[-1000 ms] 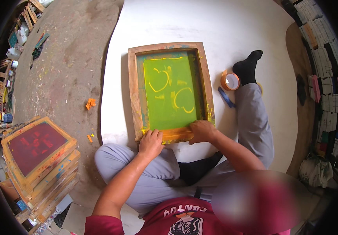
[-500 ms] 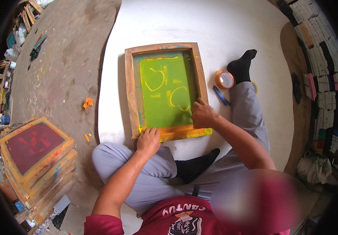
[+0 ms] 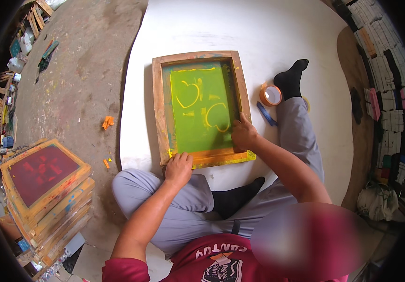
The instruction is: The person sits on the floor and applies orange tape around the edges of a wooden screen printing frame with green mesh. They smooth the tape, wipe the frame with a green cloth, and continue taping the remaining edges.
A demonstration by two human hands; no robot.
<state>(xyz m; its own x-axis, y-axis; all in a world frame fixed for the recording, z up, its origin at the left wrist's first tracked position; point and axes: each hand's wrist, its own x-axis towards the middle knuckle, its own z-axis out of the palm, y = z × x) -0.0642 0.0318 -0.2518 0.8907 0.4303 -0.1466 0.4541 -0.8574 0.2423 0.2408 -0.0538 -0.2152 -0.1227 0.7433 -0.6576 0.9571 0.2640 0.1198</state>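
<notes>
A wooden screen printing frame point(image 3: 158, 110) lies on the white surface before my crossed legs. Its green mesh point(image 3: 198, 134) carries two yellow heart outlines and a line of small marks. At the near left corner my left hand point(image 3: 179, 168) is closed over the near rail, fingers bent over its top. My right hand point(image 3: 245, 134) is closed at the right rail, with one finger along the wood and the others curled toward the inner edge. Its palm side is hidden. Orange tape-like colour point(image 3: 212, 158) covers the near inner edge.
Right of the frame are an orange tape roll point(image 3: 264, 96) and a blue strip-shaped tool point(image 3: 266, 114), beside my outstretched leg. A stack of wooden screens point(image 3: 54, 197) stands at the left. An orange crumpled scrap point(image 3: 108, 122) lies on the stained floor. Folded stacks point(image 3: 390, 110) line the far right.
My right hand has shifted slightly right, and one finger now points up along the rail. The left hand stays on the near rail. The whole view has shifted slightly.
</notes>
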